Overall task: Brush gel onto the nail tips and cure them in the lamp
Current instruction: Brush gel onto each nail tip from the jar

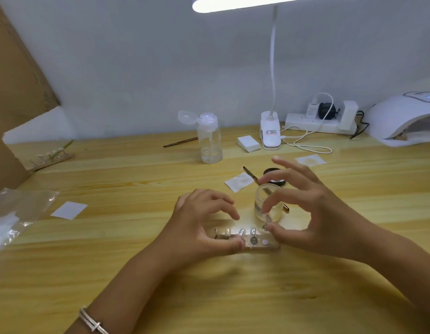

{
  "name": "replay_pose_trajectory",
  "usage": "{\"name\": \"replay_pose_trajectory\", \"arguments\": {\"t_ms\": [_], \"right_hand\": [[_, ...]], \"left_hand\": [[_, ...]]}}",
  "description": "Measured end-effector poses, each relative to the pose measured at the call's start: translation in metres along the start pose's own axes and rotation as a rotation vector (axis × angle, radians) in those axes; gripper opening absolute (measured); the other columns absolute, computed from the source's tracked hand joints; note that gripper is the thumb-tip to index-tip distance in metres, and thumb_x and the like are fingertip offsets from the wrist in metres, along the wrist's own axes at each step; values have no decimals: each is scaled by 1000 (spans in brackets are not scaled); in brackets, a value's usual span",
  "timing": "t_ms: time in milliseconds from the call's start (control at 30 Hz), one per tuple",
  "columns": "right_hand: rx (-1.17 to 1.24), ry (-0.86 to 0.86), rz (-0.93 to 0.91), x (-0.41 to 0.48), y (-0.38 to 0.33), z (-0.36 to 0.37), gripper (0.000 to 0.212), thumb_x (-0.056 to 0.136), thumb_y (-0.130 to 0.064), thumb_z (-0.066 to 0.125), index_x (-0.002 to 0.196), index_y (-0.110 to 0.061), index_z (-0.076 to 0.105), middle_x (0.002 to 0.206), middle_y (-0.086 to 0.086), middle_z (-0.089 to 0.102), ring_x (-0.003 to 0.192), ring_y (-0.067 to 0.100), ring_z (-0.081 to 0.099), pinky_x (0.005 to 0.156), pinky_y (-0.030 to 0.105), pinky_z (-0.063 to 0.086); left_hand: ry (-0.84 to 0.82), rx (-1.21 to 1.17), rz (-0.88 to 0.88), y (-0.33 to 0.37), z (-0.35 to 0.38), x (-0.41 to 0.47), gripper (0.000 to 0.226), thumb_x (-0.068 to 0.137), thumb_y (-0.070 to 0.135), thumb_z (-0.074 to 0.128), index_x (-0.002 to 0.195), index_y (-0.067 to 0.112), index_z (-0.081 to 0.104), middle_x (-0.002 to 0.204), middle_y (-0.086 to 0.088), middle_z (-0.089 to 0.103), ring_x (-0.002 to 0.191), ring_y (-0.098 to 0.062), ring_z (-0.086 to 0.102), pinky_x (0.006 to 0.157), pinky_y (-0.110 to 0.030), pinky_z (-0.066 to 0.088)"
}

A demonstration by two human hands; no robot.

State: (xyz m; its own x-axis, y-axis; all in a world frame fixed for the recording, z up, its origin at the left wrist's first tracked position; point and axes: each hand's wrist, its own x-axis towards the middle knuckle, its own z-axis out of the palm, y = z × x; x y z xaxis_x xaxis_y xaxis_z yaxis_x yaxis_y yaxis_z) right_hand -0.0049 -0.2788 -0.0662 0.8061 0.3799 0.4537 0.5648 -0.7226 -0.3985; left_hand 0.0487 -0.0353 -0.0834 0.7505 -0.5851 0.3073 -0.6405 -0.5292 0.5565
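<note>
A clear holder strip (257,244) with several clear nail tips standing on it lies on the wooden table in front of me. My left hand (202,227) grips the strip's left end between thumb and curled fingers. My right hand (305,208) pinches the rightmost nail tip (266,226) with thumb and forefinger, its other fingers spread above. Just behind stands a small clear gel jar (267,203) with a brush (251,174) resting in it, and its black lid (274,175) lies behind that. The white curing lamp (402,121) sits at the far right.
A clear pump bottle (210,138) with open cap, a clip desk lamp (270,133), a power strip (315,122) with cables, a white block (249,143) and another brush (180,142) stand at the back. Paper squares (69,210) lie about. Second nail strip (50,157) and plastic bag (13,213) on the left.
</note>
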Motion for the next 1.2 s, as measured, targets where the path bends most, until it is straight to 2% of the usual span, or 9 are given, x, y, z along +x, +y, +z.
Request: {"name": "replay_pose_trajectory", "arguments": {"t_ms": [200, 400, 533, 667, 767, 1000, 1200], "right_hand": [[-54, -73, -46, -4, 3, 8, 16, 80, -43, 71, 90, -30, 71, 135, -13, 55, 152, 12, 18, 120, 30, 21], [-90, -67, -78, -5, 5, 7, 19, 80, -48, 69, 91, -32, 70, 134, -13, 56, 152, 13, 19, 124, 38, 17], [-213, -47, -135, -4, 4, 9, 21, 75, -45, 73, 89, -29, 72, 132, -5, 60, 150, 21, 26, 123, 47, 20], [-234, -31, -200, -3, 4, 13, 17, 71, -31, 84, 82, -26, 71, 126, -3, 63, 147, 23, 32, 121, 47, 23], [-214, -19, -233, -3, 4, 17, 11, 74, -27, 79, 80, -25, 70, 123, -3, 64, 147, 23, 34, 120, 50, 27], [-219, -6, -243, -3, 6, 22, 3, 76, -27, 71, 78, -24, 69, 119, -3, 65, 145, 24, 37, 118, 52, 30], [-209, -8, -193, -4, 4, 23, 13, 77, -35, 70, 84, -24, 70, 122, -2, 63, 146, 25, 36, 118, 54, 30]], "left_hand": [[-71, 89, 23, -10, 3, -1, 36, 59, 65, 72, 80, 36, 69, 114, 25, 54, 125, -2, 42, 113, -33, 18], [-65, 89, 54, -12, 4, 0, 29, 65, 51, 83, 80, 31, 69, 112, 23, 54, 121, -1, 44, 111, -31, 21], [-51, 68, 87, -8, 2, 0, 27, 66, 45, 86, 79, 29, 69, 112, 20, 56, 121, -4, 45, 109, -24, 21], [-20, 86, 131, -6, 0, -1, 27, 65, 38, 89, 79, 26, 69, 110, 16, 58, 120, -8, 48, 107, -27, 24], [-8, 81, 136, -4, 1, 0, 27, 65, 36, 89, 79, 24, 69, 109, 16, 59, 120, -8, 48, 107, -30, 26], [-4, 96, 144, -5, 1, 0, 26, 65, 36, 87, 79, 24, 70, 109, 15, 60, 118, -8, 49, 106, -29, 26], [0, 93, 139, -4, 3, 0, 25, 65, 36, 87, 78, 23, 70, 108, 15, 60, 117, -8, 50, 105, -28, 26]]}}
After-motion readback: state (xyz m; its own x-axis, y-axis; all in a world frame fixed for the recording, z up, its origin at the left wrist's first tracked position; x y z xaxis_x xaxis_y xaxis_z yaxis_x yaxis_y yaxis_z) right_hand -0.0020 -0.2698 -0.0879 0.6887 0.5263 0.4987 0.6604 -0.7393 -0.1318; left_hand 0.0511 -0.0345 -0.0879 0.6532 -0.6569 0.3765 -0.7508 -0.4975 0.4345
